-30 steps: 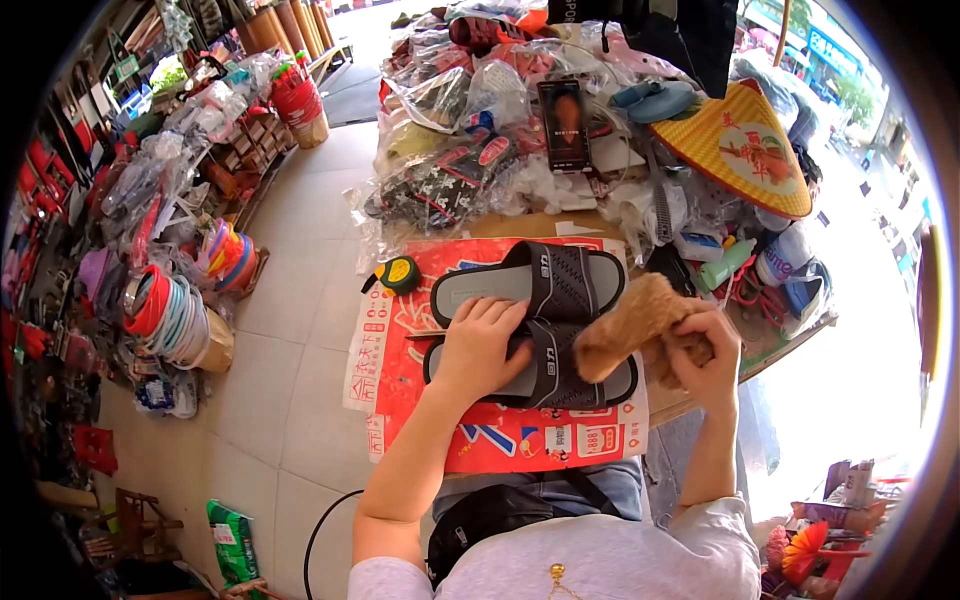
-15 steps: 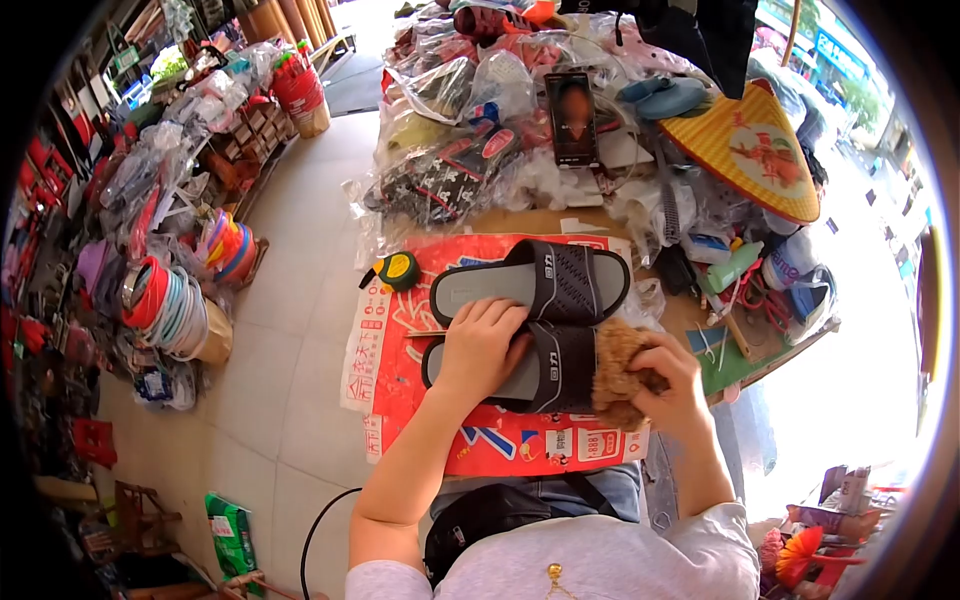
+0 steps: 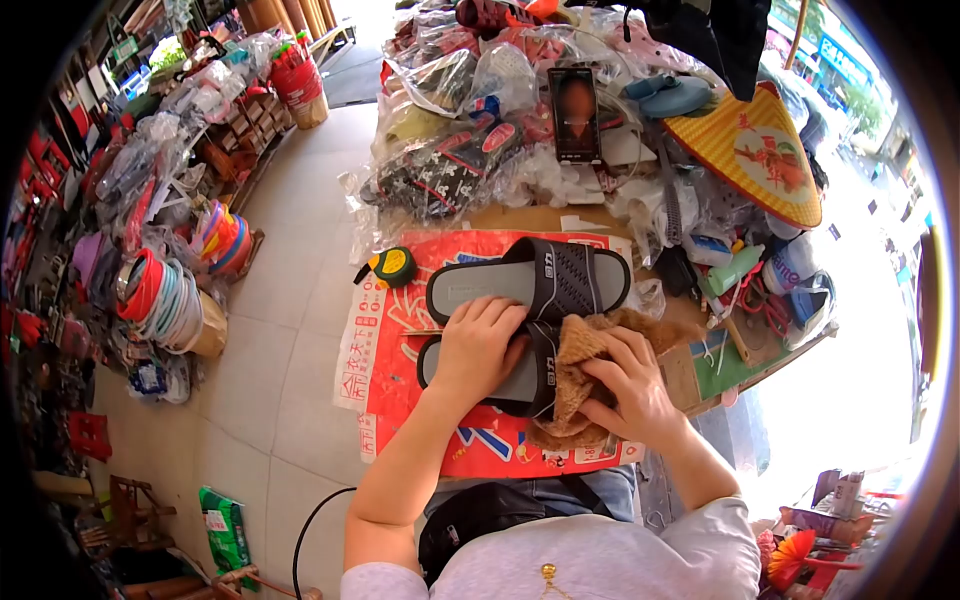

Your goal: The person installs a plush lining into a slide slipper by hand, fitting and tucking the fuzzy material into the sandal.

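Observation:
Two black-and-grey slide sandals lie side by side with their toes to the right. My left hand [image 3: 480,345] holds the near sandal [image 3: 515,388] at its footbed, thumb by the strap, fingers reaching to the inner edge of the far sandal [image 3: 490,285]. In my right hand [image 3: 632,388] is a brown fluffy cloth [image 3: 575,385], pressed over the near sandal's toe end and part of its strap. That toe is hidden under it. Beneath both sandals spreads a red printed sheet [image 3: 390,350]. A yellow-and-black tape measure [image 3: 392,267] sits left of the far sandal.
Behind the sandals rise piled plastic-wrapped goods [image 3: 430,180], a propped phone [image 3: 575,115] and a yellow conical hat [image 3: 750,150]. Bottles, scissors and a green mat [image 3: 720,370] occupy the table's right side. Buckets with coiled hoses [image 3: 165,310] stand on the floor to the left.
My right hand has moved left with the brown cloth, which has spread from beyond the toe onto the near sandal's strap. My left hand has stayed in place.

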`<action>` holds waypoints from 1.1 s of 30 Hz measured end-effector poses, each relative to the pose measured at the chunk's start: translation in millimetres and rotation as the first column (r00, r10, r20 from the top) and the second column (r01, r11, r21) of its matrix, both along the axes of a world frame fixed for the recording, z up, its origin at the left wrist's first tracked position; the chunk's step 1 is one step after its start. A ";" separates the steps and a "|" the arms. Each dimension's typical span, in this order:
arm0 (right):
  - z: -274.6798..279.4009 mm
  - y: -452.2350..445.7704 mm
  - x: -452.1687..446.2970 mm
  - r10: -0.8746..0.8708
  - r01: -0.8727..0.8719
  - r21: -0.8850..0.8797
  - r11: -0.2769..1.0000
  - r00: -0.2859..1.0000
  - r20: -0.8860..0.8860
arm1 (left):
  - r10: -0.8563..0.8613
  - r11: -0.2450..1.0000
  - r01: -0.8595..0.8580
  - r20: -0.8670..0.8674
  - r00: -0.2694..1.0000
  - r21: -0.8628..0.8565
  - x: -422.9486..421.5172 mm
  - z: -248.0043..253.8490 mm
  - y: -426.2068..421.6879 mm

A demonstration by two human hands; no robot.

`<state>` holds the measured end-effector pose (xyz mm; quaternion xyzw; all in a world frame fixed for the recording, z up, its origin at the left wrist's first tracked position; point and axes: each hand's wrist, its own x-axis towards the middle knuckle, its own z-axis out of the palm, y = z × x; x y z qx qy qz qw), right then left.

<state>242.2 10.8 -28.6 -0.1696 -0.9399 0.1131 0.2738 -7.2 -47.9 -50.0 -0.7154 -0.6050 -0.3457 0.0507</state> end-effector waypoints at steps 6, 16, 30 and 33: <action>2.5 22.8 28.8 0.159 -0.171 0.120 0.978 0.982 0.099 | 0.008 1.000 -0.008 -0.022 1.000 0.004 1.6 0.2 0.7; 59.8 39.1 70.0 -0.185 0.132 -0.263 0.956 0.965 -0.186 | 0.010 1.000 -0.010 -0.001 1.000 -0.012 -0.7 -1.0 0.2; 18.8 13.5 -45.5 -0.050 0.058 0.068 0.996 0.992 -0.116 | 0.037 0.999 -0.036 -0.026 0.999 0.031 -1.9 -4.2 -0.8; 2.5 22.5 -23.8 -0.064 0.068 0.026 0.997 0.988 -0.137 | 0.022 0.999 -0.023 -0.050 0.999 -0.022 -2.6 -3.4 0.5</action>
